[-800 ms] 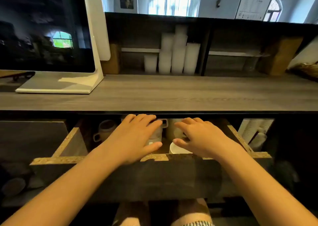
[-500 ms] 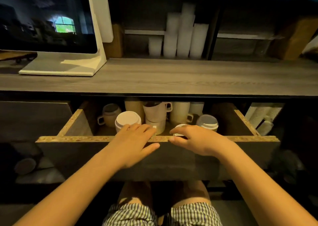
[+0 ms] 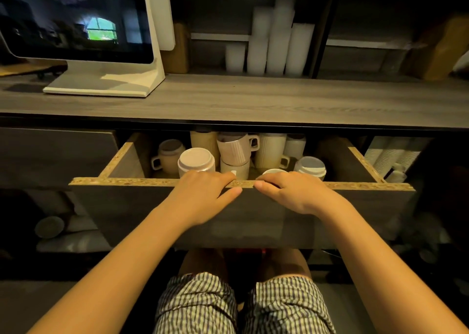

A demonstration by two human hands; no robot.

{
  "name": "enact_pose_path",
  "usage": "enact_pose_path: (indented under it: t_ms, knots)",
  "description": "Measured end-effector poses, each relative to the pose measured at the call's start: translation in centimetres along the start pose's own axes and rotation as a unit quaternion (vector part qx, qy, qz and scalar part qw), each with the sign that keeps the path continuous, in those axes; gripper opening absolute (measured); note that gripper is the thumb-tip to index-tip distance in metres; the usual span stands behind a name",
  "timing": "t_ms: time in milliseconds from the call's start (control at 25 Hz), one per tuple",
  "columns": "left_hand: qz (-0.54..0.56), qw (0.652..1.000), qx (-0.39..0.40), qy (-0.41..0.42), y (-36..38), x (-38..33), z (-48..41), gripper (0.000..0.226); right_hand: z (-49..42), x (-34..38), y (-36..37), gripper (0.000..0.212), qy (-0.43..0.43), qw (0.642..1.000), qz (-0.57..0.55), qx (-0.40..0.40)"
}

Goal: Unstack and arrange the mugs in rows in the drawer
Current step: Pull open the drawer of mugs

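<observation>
Up and to the left of the drawer [image 3: 121, 181], a monitor [image 3: 76, 21] stands on the worktop [image 3: 253, 100]. The drawer is pulled out from under the worktop, and the mugs [image 3: 294, 145] sit inside it. At the drawer's left end we see a tan mug [image 3: 168, 155], upright, with its handle to the left. Beside it is a pale upturned mug [image 3: 196, 159], just behind the drawer's front board. Our left hand [image 3: 205, 196] holds that board near the drawer's middle, its grip closed with the fingers curled over the top edge and the thumb on the outer face. Behind it a ribbed mug [image 3: 234, 148] leans tilted on a lower mug [image 3: 234, 168]. Next comes a tall ribbed mug [image 3: 270, 150]. Our right hand [image 3: 294, 194] grips the drawer's edge the same way, just beside the left. Toward the drawer's right sits another upturned mug [image 3: 311, 167].
</observation>
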State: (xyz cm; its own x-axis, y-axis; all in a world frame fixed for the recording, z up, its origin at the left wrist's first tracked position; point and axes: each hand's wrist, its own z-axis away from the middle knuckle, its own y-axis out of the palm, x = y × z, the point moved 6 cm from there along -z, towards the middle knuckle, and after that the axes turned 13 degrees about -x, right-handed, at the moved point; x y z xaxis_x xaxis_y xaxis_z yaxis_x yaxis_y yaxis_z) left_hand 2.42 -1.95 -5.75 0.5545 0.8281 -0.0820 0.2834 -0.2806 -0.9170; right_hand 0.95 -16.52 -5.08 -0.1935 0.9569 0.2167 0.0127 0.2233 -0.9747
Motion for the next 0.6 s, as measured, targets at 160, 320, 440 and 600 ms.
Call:
enact_pose_path:
  t_ms: [160,320,440,600]
  knots:
    - [0.0,1.0,-0.015,0.003,-0.5,-0.8,1.4,0.043,1.7,0.5,0.1,0.048,-0.006,1.0,-0.006,-0.008]
    - [0.001,1.0,-0.029,0.006,-1.3,-1.9,3.4,0.043,4.0,1.2,-0.1,0.046,-0.011,1.0,-0.007,-0.01]
    - [0.008,1.0,-0.024,0.008,-2.1,-3.0,5.5,0.043,6.0,1.8,0.1,0.046,-0.012,1.0,-0.02,0.001]
    - [0.036,0.999,0.004,0.011,-3.4,-4.4,8.1,0.042,8.6,2.5,0.2,0.048,-0.007,0.998,-0.046,0.043]
